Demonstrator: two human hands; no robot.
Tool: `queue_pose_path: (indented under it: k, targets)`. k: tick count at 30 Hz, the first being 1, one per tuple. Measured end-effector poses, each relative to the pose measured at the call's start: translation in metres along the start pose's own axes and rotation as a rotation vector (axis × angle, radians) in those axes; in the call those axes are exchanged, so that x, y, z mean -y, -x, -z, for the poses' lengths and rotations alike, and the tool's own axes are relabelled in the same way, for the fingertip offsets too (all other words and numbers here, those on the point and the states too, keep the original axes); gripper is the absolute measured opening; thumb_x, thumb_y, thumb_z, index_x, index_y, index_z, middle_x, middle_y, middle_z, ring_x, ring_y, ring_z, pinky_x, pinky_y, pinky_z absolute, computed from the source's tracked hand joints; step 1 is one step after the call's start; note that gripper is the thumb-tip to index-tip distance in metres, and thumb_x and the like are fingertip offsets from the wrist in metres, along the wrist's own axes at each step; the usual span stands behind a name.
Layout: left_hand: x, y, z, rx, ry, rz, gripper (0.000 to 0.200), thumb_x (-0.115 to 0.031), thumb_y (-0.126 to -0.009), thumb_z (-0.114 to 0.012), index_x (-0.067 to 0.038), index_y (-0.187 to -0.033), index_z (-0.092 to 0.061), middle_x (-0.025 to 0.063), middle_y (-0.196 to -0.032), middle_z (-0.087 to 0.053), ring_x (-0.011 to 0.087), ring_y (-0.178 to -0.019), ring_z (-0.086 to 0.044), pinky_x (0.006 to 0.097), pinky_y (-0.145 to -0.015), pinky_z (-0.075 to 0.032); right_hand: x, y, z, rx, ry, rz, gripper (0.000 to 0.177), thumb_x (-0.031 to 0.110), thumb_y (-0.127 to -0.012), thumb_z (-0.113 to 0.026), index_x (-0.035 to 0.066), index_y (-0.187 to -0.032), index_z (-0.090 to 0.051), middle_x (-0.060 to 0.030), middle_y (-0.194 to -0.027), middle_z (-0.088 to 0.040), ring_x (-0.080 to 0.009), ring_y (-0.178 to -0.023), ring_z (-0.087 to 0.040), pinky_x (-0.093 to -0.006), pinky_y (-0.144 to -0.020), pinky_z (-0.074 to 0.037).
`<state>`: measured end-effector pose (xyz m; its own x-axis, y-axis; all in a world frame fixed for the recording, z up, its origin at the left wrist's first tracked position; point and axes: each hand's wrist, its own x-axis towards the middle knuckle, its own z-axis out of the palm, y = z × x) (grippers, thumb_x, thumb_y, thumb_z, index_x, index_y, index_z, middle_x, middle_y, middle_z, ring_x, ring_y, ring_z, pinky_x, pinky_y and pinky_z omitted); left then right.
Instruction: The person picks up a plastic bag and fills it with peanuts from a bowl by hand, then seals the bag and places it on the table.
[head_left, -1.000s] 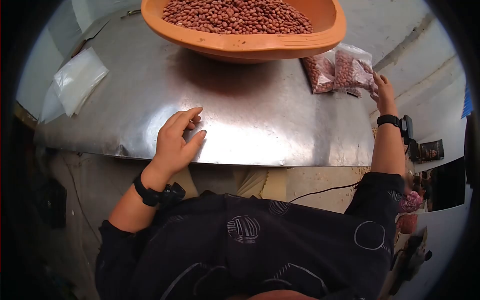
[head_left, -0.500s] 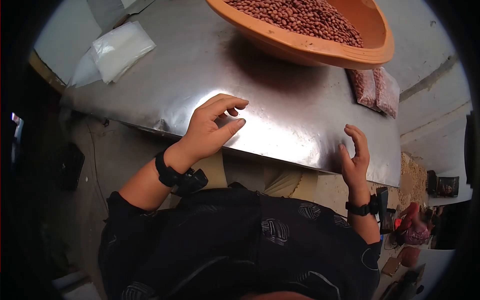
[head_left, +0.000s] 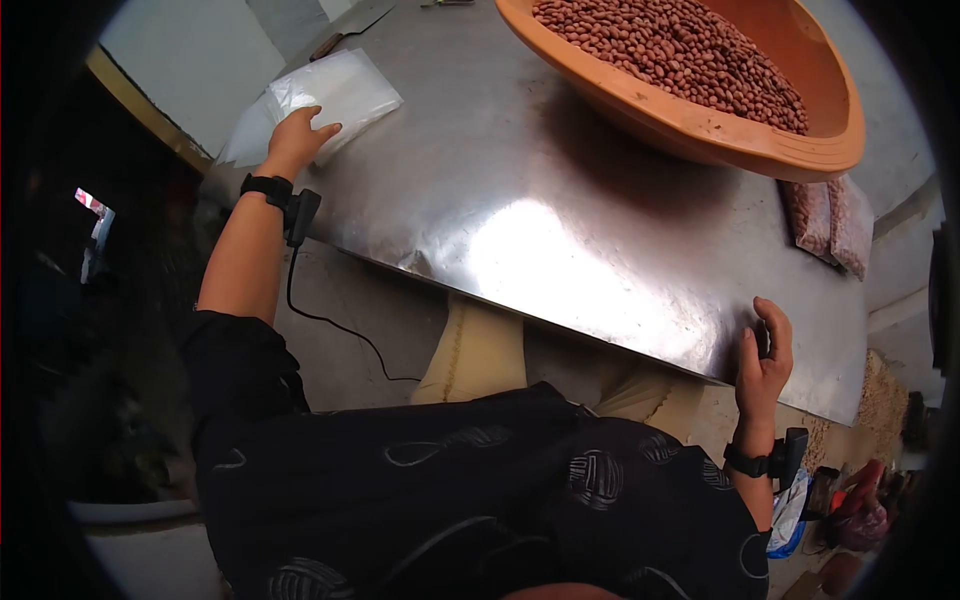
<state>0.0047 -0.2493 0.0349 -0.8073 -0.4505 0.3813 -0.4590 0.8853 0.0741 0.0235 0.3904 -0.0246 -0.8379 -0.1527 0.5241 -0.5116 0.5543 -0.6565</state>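
Observation:
My left hand (head_left: 298, 142) is stretched out over a stack of clear plastic bags (head_left: 362, 85) at the table's left end. Its thumb stands apart from the fingers, and the fingertips overlap the near edge of the stack. My right hand (head_left: 766, 352) hovers by the near right edge of the metal table (head_left: 440, 190), fingers loosely curled, thumb apart, nothing between them. At the far side sits an orange plastic basin (head_left: 680, 135) heaped with reddish-brown, bean-like kernels (head_left: 690, 60). Two filled clear packets (head_left: 830, 222) lie beside it, above my right hand.
A flat blade with a dark handle (head_left: 328, 46) lies behind the bags. From my left wrist device (head_left: 300, 215) a black cable (head_left: 345, 325) hangs down below the table edge. Pale loose material (head_left: 880, 395) covers the floor at the right.
My left hand has moved left and away from me, from the table's near edge to the plastic bags. My right hand stays by the near right edge. The view has shifted left.

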Motion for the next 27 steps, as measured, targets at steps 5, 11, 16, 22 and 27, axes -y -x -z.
queue_pose_path:
  k: [5, 11, 16, 22, 27]
  targets:
    - [0.015, -0.009, -0.013, 0.268, 0.084, 0.075, 0.051, -0.038, -0.076, -0.068, -0.004, -0.114, -0.059, 0.019, -0.113, -0.059, 0.0295, -0.105, -0.057, 0.0348, -0.09, -0.043, 0.002, -0.001, 0.0, 0.014, 0.034, -0.01, 0.03, -0.005, -0.077, -0.051, -0.002, -0.107, -0.056, -0.0127, -0.11, -0.055, -0.0235, -0.104, -0.052, -0.0308, -0.091, -0.039]
    - [0.023, -0.02, -0.02, 0.275, 0.262, 0.078, 0.046, -0.037, -0.076, -0.067, -0.002, -0.105, -0.064, 0.0183, -0.102, -0.064, 0.0291, -0.098, -0.061, 0.0347, -0.085, -0.045, 0.003, -0.001, -0.003, -0.01, -0.019, -0.029, 0.029, -0.004, -0.077, -0.051, -0.002, -0.106, -0.056, -0.0129, -0.106, -0.056, -0.0229, -0.101, -0.053, -0.0298, -0.089, -0.04]
    - [0.021, -0.018, -0.019, 0.259, 0.161, 0.017, 0.036, -0.031, -0.08, -0.063, -0.002, -0.101, -0.065, 0.0173, -0.098, -0.065, 0.0288, -0.093, -0.062, 0.0341, -0.083, -0.046, 0.003, 0.0, -0.002, -0.007, 0.008, -0.015, 0.027, -0.004, -0.077, -0.051, -0.002, -0.103, -0.057, -0.013, -0.105, -0.056, -0.0235, -0.099, -0.054, -0.03, -0.088, -0.041]
    - [0.03, -0.024, -0.025, 0.167, 0.083, -0.03, 0.027, -0.023, -0.08, -0.061, -0.005, -0.1, -0.066, 0.0158, -0.093, -0.065, 0.0295, -0.088, -0.062, 0.0346, -0.08, -0.047, 0.003, 0.0, -0.002, -0.011, 0.025, -0.001, 0.024, -0.004, -0.077, -0.051, -0.003, -0.1, -0.058, -0.0139, -0.103, -0.057, -0.0248, -0.098, -0.054, -0.031, -0.087, -0.041]
    - [0.013, -0.022, -0.006, 0.132, 0.055, 0.115, 0.024, -0.026, -0.081, -0.061, -0.005, -0.091, -0.067, 0.0134, -0.09, -0.066, 0.029, -0.087, -0.062, 0.0359, -0.077, -0.047, 0.004, 0.0, -0.002, -0.014, 0.048, 0.022, 0.022, -0.004, -0.077, -0.051, -0.003, -0.098, -0.058, -0.0142, -0.101, -0.058, -0.0254, -0.097, -0.055, -0.0312, -0.086, -0.041]
